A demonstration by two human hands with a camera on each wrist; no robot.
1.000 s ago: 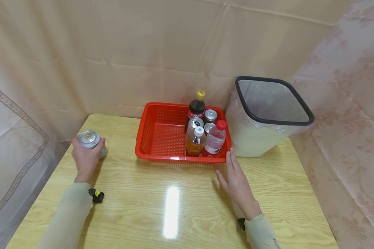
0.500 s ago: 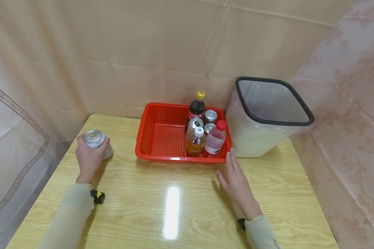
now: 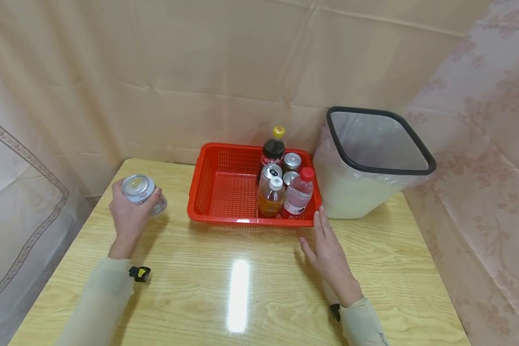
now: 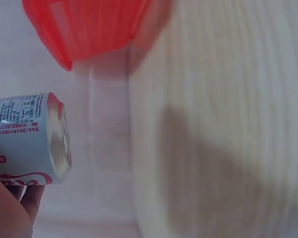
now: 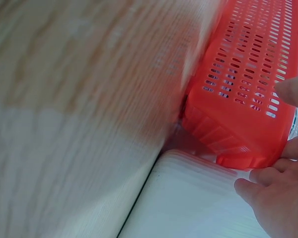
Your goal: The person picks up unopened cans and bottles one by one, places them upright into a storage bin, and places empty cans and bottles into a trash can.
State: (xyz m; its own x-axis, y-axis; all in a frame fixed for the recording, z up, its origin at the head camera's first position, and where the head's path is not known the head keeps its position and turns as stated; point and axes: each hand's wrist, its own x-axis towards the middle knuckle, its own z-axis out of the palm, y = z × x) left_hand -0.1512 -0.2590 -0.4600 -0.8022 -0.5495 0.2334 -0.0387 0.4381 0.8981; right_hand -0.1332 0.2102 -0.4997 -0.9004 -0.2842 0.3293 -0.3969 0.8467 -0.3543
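My left hand [image 3: 130,211] grips a silver-white drink can [image 3: 138,188] with red script, at the left of the table. In the left wrist view the can [image 4: 27,139] is held off the wood, its bare metal end showing above a shadow. My right hand [image 3: 330,254] lies with straight fingers against the front right corner of a red plastic basket [image 3: 229,220]; in the right wrist view the fingertips touch the basket's corner. In the basket's right half stand a dark cola bottle [image 3: 273,148], an amber bottle [image 3: 271,199], a red-capped bottle [image 3: 298,191] and several cans [image 3: 292,160].
A pale bin [image 3: 350,194] with a black rim and a clear liner stands right of the basket. The wood-grain table [image 3: 190,288] carries a bright light reflection at its middle. Beige cloth [image 3: 225,62] hangs behind the table's far edge.
My left hand has risen and shifted right with the can, which has come up off the table. The right hand and the basket look unmoved.
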